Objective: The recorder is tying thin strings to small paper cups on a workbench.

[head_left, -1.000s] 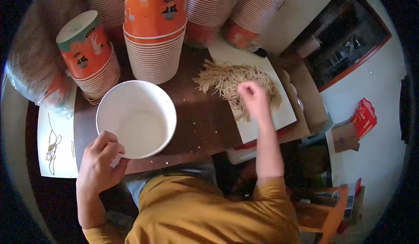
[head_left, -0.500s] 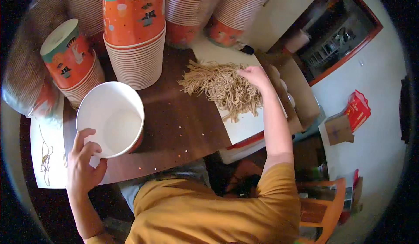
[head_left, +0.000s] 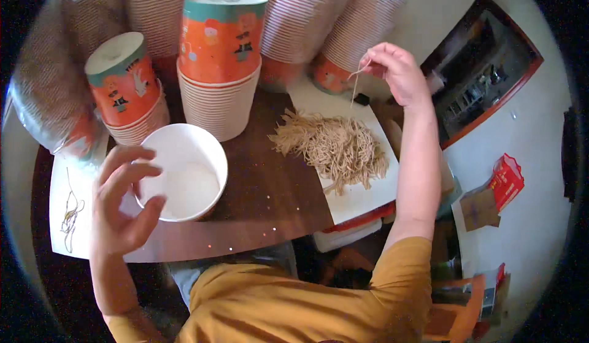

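Note:
My right hand (head_left: 399, 73) is raised above the far right of the table, thumb and fingertips pinched on a thin tan string (head_left: 354, 90) that hangs down. Below it lies a tangled heap of tan strings (head_left: 340, 150) on a white sheet (head_left: 345, 210). On the left, my left hand (head_left: 123, 205) holds nothing; its fingers are apart and curved in front of a paper bucket (head_left: 205, 148). That bucket is white inside, tilted with its mouth toward me. Whether the left fingertips touch its rim I cannot tell.
Behind the bucket rise a tall stack of upside-down orange and green paper buckets (head_left: 224, 49) and a shorter stack (head_left: 123, 88). Plastic-wrapped stacks (head_left: 307, 18) line the back. A dark cord (head_left: 70, 214) lies on the left. An orange chair (head_left: 460, 312) stands to the right.
My right hand has lifted from the heap, up and away, drawing a string out. My left hand's fingers have come away from their grip at the bucket's rim and spread.

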Demonstrator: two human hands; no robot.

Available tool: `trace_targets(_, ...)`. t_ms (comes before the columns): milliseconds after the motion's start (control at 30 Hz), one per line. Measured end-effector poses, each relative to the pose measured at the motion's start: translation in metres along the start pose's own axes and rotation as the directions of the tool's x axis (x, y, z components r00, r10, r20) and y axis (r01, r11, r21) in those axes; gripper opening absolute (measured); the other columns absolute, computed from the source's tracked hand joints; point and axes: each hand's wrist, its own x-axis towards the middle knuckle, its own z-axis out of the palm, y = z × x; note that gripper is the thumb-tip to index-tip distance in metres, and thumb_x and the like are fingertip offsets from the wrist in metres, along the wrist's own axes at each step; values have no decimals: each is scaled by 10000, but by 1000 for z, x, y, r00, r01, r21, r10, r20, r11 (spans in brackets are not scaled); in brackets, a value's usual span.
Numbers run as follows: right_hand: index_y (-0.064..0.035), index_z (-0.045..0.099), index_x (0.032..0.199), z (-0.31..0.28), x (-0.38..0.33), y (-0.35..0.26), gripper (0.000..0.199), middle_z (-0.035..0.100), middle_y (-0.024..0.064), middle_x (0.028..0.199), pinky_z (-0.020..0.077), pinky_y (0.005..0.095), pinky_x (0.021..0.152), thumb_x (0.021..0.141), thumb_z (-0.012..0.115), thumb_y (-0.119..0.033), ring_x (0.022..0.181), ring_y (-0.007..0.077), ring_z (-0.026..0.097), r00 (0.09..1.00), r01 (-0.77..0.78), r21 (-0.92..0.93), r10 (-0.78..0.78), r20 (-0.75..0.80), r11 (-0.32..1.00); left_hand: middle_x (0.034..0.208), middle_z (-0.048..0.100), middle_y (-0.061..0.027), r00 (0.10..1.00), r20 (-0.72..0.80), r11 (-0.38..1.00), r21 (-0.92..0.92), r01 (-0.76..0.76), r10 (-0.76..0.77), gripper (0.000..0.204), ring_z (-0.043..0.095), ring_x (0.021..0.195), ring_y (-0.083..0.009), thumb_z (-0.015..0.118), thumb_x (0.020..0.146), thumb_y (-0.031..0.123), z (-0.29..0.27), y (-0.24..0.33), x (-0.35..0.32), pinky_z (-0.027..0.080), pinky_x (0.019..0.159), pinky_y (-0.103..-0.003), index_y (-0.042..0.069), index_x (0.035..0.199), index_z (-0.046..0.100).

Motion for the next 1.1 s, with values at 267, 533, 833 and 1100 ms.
trace_targets(267,2,608,853,98,0,-78,174,675,151,805,574,332,674,895,546,-155,672,214,671,878,-111,327,-61,474,938,963,566,-66,993,116,905,-422,46,3,448,532,667,-73,731,797,134,36,3,72,436,584,-225,-13,1190,573)
trace_targets(533,0,568,929,168,-29,-67,160,670,164,848,583,313,667,938,522,-153,703,223,686,906,-185,529,-65,418,828,1056,652,-81,936,353,744,-621,245,-14,491,600,729,-94,735,816,196,49,2,31,494,636,-261,-12,1228,566)
trace_targets(833,-13,565,958,164,-49,-56,163,667,168,859,586,374,689,946,514,-168,731,256,690,950,-142,627,-73,304,766,1159,636,-87,799,596,233,-792,565,88,361,613,916,-104,601,912,51,60,5,16,505,823,-253,-10,1261,530)
trace_targets(1100,-30,549,884,158,-65,-44,181,651,138,855,590,361,670,949,501,-192,686,219,673,983,-102,569,-6,186,816,874,689,-24,761,635,336,-694,636,-130,152,601,724,-60,618,917,115,63,18,12,506,655,-220,8,1009,676)
